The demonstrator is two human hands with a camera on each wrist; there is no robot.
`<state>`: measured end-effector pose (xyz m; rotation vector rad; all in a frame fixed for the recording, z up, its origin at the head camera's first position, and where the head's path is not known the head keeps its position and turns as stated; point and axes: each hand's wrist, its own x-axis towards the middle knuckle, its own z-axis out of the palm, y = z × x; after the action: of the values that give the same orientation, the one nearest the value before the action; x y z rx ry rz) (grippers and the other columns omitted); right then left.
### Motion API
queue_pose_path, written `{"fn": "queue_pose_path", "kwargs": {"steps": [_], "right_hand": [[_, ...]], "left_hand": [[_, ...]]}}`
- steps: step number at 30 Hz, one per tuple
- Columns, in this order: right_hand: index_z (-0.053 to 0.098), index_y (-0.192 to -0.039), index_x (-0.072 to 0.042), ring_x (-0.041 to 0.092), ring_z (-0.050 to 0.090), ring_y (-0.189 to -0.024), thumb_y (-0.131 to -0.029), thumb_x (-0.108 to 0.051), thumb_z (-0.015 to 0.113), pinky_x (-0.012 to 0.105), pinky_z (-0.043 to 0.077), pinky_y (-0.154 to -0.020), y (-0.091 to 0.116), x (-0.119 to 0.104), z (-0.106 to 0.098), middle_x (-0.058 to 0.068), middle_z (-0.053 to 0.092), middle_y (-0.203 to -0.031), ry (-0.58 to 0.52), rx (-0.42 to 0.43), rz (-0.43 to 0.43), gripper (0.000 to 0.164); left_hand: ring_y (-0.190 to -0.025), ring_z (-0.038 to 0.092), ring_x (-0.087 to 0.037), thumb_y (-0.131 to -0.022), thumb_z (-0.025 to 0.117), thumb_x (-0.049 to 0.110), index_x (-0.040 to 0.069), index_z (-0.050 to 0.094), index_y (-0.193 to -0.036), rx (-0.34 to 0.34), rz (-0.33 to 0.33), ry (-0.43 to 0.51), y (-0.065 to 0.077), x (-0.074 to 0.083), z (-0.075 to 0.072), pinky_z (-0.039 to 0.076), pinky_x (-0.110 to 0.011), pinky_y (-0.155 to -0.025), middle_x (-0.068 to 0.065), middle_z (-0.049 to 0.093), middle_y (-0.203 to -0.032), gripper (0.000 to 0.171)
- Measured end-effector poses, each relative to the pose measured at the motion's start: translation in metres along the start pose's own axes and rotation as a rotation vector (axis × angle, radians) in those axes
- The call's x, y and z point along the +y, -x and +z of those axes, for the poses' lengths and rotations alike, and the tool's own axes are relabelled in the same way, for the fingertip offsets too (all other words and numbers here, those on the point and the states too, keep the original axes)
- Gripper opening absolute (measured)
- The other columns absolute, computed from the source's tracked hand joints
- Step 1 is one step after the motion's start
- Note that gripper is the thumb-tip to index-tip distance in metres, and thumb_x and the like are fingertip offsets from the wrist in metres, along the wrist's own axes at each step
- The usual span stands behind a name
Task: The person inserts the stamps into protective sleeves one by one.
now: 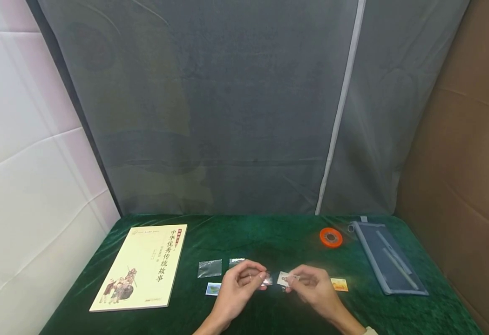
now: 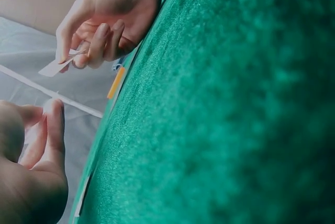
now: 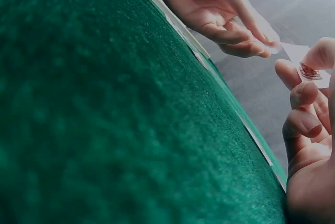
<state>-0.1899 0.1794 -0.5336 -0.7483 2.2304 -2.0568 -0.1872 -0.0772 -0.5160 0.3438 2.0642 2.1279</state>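
Between the thumb and index finger of my left hand (image 1: 237, 289) is a small clear plastic sleeve (image 1: 268, 279), its edge glinting. Just to its right, my right hand (image 1: 317, 292) pinches a white stamp (image 1: 283, 278) with a small brownish picture on it. In the right wrist view, the picture on the stamp (image 3: 310, 73) shows beside the thumb, and the tip of the sleeve (image 3: 275, 49) pokes out past the left fingers. Stamp and sleeve are apart in the head view. Both hands are raised above the green cloth.
Two clear sleeves (image 1: 209, 268) and a blue-green stamp (image 1: 213, 289) lie left of the hands, an orange-yellow stamp (image 1: 339, 284) right. A cream book (image 1: 144, 260) lies far left. Behind on the right are an orange tape roll (image 1: 325, 231) and a zip pouch (image 1: 378, 260) containing slim tools.
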Motion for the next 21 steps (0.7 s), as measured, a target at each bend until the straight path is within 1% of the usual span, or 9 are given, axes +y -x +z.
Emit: {"fn": "queue_pose_path", "kwargs": {"steps": [2, 5, 6, 8, 10, 12, 15, 18, 21], "right_hand": [[0.076, -0.105, -0.006, 0.001, 0.051, -0.051, -0.105, -0.006, 0.069, 0.025, 0.045, -0.041, 0.0003, -0.0012, 0.0000, 0.014, 0.077, -0.084, 0.003, 0.005, 0.032, 0.007], [0.076, -0.102, -0.007, 0.002, 0.054, -0.051, -0.103, -0.007, 0.072, 0.026, 0.047, -0.042, 0.0005, -0.0016, 0.0004, 0.013, 0.078, -0.084, 0.021, 0.009, 0.038, 0.005], [0.076, -0.102, -0.007, 0.005, 0.059, -0.053, -0.103, -0.006, 0.072, 0.028, 0.051, -0.045, 0.0005, -0.0011, 0.0006, 0.013, 0.079, -0.084, 0.024, 0.008, 0.028, 0.004], [0.076, -0.099, -0.007, 0.011, 0.067, -0.058, -0.101, -0.005, 0.073, 0.029, 0.054, -0.049, 0.0002, 0.0003, 0.0013, 0.013, 0.079, -0.083, 0.025, 0.007, 0.006, 0.005], [0.075, -0.097, -0.007, 0.017, 0.072, -0.063, -0.101, -0.002, 0.072, 0.030, 0.055, -0.052, -0.0002, 0.0026, 0.0016, 0.013, 0.078, -0.081, 0.021, -0.002, -0.035, 0.007], [0.074, -0.094, -0.006, 0.021, 0.075, -0.067, -0.100, 0.001, 0.071, 0.030, 0.056, -0.054, -0.0005, 0.0047, 0.0020, 0.014, 0.077, -0.078, 0.015, -0.010, -0.073, 0.011], [0.071, -0.089, -0.006, 0.017, 0.073, -0.063, -0.100, 0.004, 0.070, 0.029, 0.054, -0.052, -0.0005, 0.0071, 0.0019, 0.014, 0.074, -0.073, 0.013, -0.021, -0.108, 0.015], [0.069, -0.087, -0.007, 0.011, 0.071, -0.062, -0.099, 0.005, 0.070, 0.028, 0.054, -0.051, -0.0004, 0.0080, 0.0012, 0.015, 0.072, -0.071, 0.014, -0.024, -0.117, 0.017], [0.068, -0.086, -0.007, 0.009, 0.070, -0.062, -0.099, 0.006, 0.070, 0.028, 0.054, -0.051, -0.0005, 0.0080, 0.0009, 0.016, 0.072, -0.071, 0.022, -0.015, -0.118, 0.018]], "left_hand": [[-0.108, 0.079, -0.036, -0.104, 0.076, 0.020, 0.002, 0.072, -0.120, 0.000, 0.008, 0.004, -0.0001, -0.0006, 0.0003, 0.066, -0.039, -0.090, -0.022, 0.078, -0.119, 0.024], [-0.109, 0.079, -0.035, -0.103, 0.077, 0.018, 0.003, 0.072, -0.119, 0.002, 0.006, 0.006, 0.0001, -0.0004, 0.0012, 0.066, -0.037, -0.091, -0.023, 0.078, -0.120, 0.023], [-0.108, 0.080, -0.034, -0.102, 0.077, 0.017, 0.002, 0.072, -0.120, 0.001, 0.006, 0.007, 0.0002, -0.0001, 0.0014, 0.066, -0.035, -0.091, -0.023, 0.078, -0.120, 0.024], [-0.103, 0.081, -0.029, -0.100, 0.080, 0.016, -0.001, 0.070, -0.123, 0.004, -0.002, 0.006, 0.0006, 0.0010, 0.0021, 0.066, -0.033, -0.089, -0.024, 0.079, -0.118, 0.030], [-0.098, 0.082, -0.024, -0.098, 0.083, 0.015, -0.004, 0.069, -0.124, 0.005, -0.007, 0.010, 0.0011, 0.0021, 0.0028, 0.066, -0.032, -0.087, -0.022, 0.081, -0.115, 0.035], [-0.094, 0.083, -0.021, -0.096, 0.084, 0.015, -0.005, 0.069, -0.122, 0.003, -0.009, 0.023, 0.0017, 0.0028, 0.0031, 0.067, -0.033, -0.085, -0.021, 0.082, -0.111, 0.036], [-0.089, 0.083, -0.020, -0.096, 0.084, 0.016, -0.004, 0.071, -0.117, -0.008, -0.006, 0.030, 0.0029, 0.0034, 0.0037, 0.067, -0.035, -0.084, -0.019, 0.083, -0.105, 0.031], [-0.088, 0.083, -0.020, -0.097, 0.084, 0.017, -0.002, 0.073, -0.113, -0.022, -0.001, 0.029, 0.0035, 0.0039, 0.0042, 0.067, -0.037, -0.084, -0.019, 0.083, -0.103, 0.028], [-0.087, 0.083, -0.021, -0.097, 0.083, 0.018, -0.002, 0.073, -0.113, -0.032, 0.004, 0.029, 0.0037, 0.0043, 0.0045, 0.067, -0.037, -0.083, -0.020, 0.083, -0.101, 0.027]]}}
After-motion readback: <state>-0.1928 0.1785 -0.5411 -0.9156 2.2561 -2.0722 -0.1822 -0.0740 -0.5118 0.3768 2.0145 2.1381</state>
